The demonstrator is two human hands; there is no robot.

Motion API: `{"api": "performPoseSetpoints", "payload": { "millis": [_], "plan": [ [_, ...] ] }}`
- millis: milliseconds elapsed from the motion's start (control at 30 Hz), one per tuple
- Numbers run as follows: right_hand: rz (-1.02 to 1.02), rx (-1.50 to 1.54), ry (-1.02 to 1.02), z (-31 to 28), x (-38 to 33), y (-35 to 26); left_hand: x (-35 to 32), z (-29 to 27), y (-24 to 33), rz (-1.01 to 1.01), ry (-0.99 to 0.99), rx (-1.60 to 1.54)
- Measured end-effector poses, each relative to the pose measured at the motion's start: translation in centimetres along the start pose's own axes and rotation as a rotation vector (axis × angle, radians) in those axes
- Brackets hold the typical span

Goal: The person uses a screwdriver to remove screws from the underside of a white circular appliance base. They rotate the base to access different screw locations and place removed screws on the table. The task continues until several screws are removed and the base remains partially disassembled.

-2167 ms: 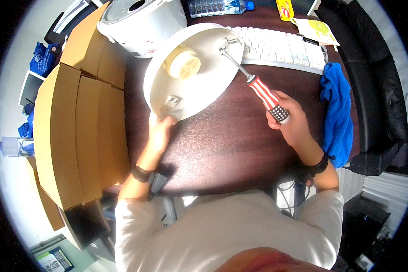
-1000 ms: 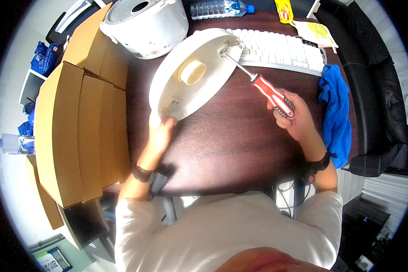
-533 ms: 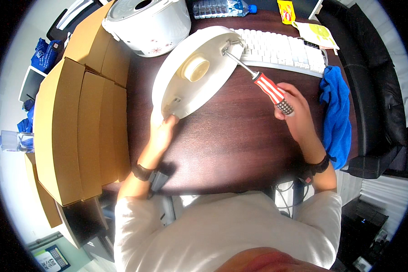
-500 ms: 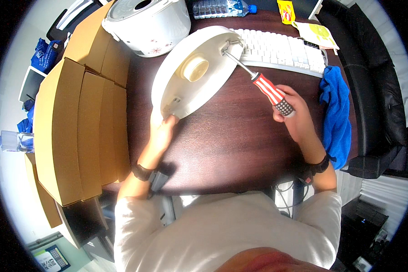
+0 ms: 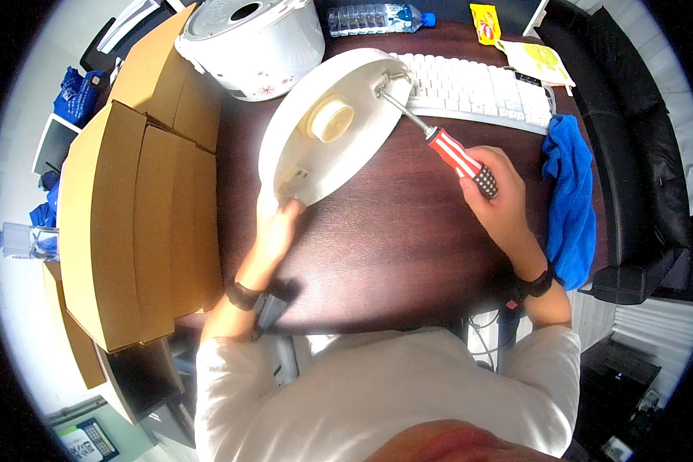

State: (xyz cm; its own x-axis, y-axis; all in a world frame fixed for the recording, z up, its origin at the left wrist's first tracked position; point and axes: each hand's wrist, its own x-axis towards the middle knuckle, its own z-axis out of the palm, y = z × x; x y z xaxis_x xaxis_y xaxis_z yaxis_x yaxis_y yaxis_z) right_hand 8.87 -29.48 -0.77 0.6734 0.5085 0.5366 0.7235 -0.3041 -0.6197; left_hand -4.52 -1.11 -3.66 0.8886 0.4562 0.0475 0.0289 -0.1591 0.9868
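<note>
Right now the right hand (image 5: 502,189) is wrapping its fingers round the handle of a screwdriver (image 5: 454,154) with red and white stripes, thumb and fingers pressing in on it. The shaft is slanting into the white shell (image 5: 362,142), its tip reaching a small metal fitting (image 5: 393,79) by the shell's far right rim. The left hand (image 5: 279,227) is pinching the shell's near edge, thumb on the inner face, and is holding it tilted over the dark table (image 5: 393,254). A round cream piece (image 5: 331,122) is sitting inside the shell. Just beyond the shell, a white keyboard (image 5: 481,92) is lying partly behind its far right rim, crowding that side; whether the two are touching, I cannot tell. A white rice cooker (image 5: 262,58) is standing close behind the shell to the left, and a cardboard box (image 5: 115,231) is blocking the space left of it. Farther behind the shell, a clear bottle (image 5: 373,20) is lying on its side, while a blue cloth (image 5: 570,204) is lying crumpled well to its right
</note>
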Motion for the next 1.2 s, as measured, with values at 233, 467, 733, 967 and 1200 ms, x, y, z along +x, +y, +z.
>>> {"api": "performPoseSetpoints", "payload": {
  "millis": [233, 467, 733, 967, 1200],
  "plan": [
    [0.887, 1.457, -0.021, -1.2, 0.3, 1.2, -0.1, 0.0, 0.0, 0.0, -0.009, -0.01],
    [0.896, 1.46, -0.084, -0.7, 0.3, 1.2, -0.1, 0.2, -0.2, 0.01, 0.033, -0.058],
    [0.614, 0.775, -0.008, -0.1, -0.4, 1.6, 0.0, -0.2, -0.5, -0.018, -0.039, -0.023],
    [0.262, 0.449, 0.118, 0.3, -0.7, 1.1, 0.1, -0.2, -0.6, -0.033, -0.037, -0.048],
    [1.05, 1.156, 0.038, 0.3, 0.4, -0.8, -0.1, 0.4, -0.5, 0.038, 0.025, -0.03]
  ]
}}
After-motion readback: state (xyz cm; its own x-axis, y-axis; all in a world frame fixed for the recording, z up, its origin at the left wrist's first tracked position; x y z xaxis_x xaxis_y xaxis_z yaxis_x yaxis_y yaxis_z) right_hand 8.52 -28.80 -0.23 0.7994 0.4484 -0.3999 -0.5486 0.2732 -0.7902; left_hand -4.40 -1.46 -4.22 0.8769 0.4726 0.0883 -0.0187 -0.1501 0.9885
